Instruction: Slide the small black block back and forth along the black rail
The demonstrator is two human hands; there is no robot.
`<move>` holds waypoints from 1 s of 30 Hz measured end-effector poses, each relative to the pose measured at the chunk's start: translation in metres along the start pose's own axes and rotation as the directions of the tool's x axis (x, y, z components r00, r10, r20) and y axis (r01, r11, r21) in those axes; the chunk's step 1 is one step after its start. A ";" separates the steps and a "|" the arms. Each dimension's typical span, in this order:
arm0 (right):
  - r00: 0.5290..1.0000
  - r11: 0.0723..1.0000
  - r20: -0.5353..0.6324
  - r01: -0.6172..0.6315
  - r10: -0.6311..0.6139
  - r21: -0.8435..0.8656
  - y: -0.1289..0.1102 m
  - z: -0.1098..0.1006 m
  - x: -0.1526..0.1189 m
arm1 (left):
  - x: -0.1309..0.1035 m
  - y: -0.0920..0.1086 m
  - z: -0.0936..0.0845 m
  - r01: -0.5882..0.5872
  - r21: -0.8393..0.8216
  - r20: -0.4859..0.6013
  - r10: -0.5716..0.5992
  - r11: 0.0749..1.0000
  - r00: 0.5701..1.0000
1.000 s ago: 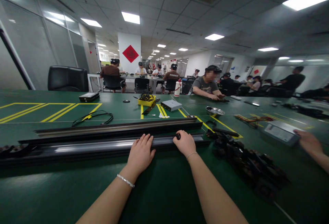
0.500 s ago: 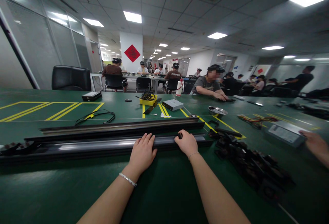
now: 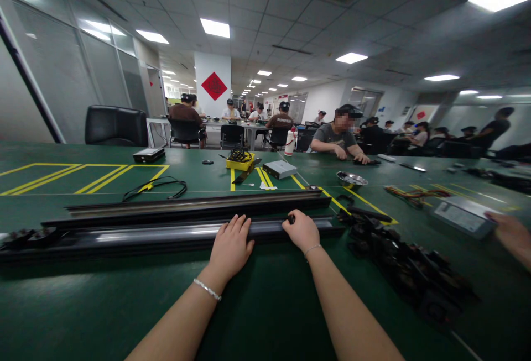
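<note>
A long black rail with a shiny grey channel [image 3: 157, 233] lies across the green table in front of me. My left hand [image 3: 231, 244] rests on its middle, fingers stretched forward over the channel and thumb apart. Further right, my right hand [image 3: 304, 230] is closed at the rail, pinching a small black piece [image 3: 291, 219] whose kind I cannot make out. Several dark parts [image 3: 31, 236] sit at the rail's left end. A second long rail [image 3: 199, 204] lies just behind the first.
A heap of black parts [image 3: 406, 264] lies to the right. Beyond it, another person's hand [image 3: 512, 236] touches a metal box [image 3: 462, 216]. Farther back are a metal bowl [image 3: 352, 179], a yellow bin of cables [image 3: 239, 160], a grey box [image 3: 279, 169] and a black cable [image 3: 155, 188].
My hands and the rail hold nearly the same place. Across the table, the seated person's hands have moved apart.
</note>
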State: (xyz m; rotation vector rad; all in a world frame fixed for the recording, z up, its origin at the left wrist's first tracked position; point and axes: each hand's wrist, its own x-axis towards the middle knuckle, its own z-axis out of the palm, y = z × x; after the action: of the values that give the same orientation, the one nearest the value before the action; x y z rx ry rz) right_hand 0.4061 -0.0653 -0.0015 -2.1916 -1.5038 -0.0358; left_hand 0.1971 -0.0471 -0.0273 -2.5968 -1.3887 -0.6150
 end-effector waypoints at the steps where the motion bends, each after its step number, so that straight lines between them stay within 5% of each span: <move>1: 1.000 1.000 0.000 -0.002 0.002 0.000 0.000 0.000 0.000 | 0.000 0.000 0.000 0.001 0.000 0.002 -0.001 1.000 1.000; 30: 0.994 0.995 0.052 -0.097 0.096 0.010 -0.002 0.000 0.002 | 0.000 -0.001 0.001 -0.005 0.019 -0.005 0.005 1.000 1.000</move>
State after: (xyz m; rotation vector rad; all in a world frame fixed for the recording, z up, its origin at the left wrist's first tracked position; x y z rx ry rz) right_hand 0.4050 -0.0629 -0.0007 -2.2685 -1.4191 0.0626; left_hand 0.1970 -0.0462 -0.0286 -2.5814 -1.3787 -0.6040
